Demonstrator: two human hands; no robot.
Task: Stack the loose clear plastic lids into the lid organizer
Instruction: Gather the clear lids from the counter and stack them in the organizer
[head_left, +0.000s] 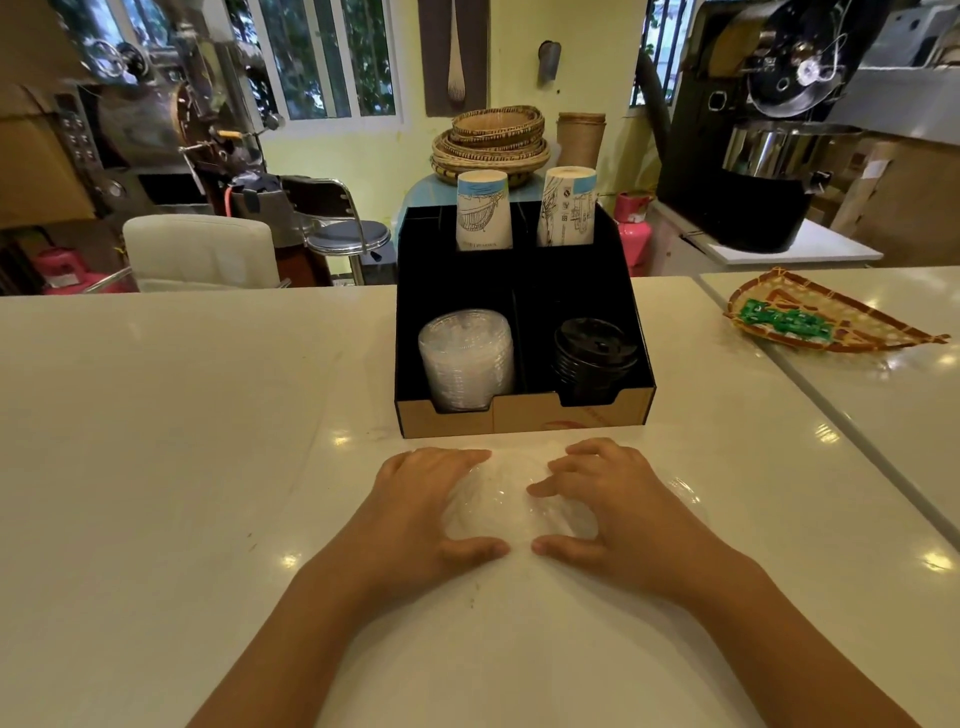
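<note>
We gather a small heap of loose clear plastic lids (511, 506) on the white counter (156, 441), just in front of the near edge of the lid organizer (524, 415). Our left hand (428, 512) and right hand (605, 506) cup the heap from either side, fingers curved and spread wide around it, thumbs nearly meeting at the near edge; the lids sit on the counter and are not lifted. How many lids the heap holds we cannot tell, as the clear plastic blurs against the pale top.

The work looks well advanced but unfinished: a tall stack of clear lids (466, 358) already fills the organizer's near-left compartment, while the heap between our hands is yet to go in. A glint of clear plastic (683, 488) just to the right of our right hand may be one more loose lid, though that is uncertain. A stack of black lids (595, 358) occupies the near-right compartment, and two columns of printed paper cups (483, 215) stand in the far ones.

The counter is glossy, showing ceiling-light reflections and a few small specks. On the adjoining top at right lies a woven tray (826, 322) with green packets. Beyond, we see stacked wicker baskets (491, 143), a metal stool (348, 236), windows, and dark roasting machinery (779, 130) at far right.
</note>
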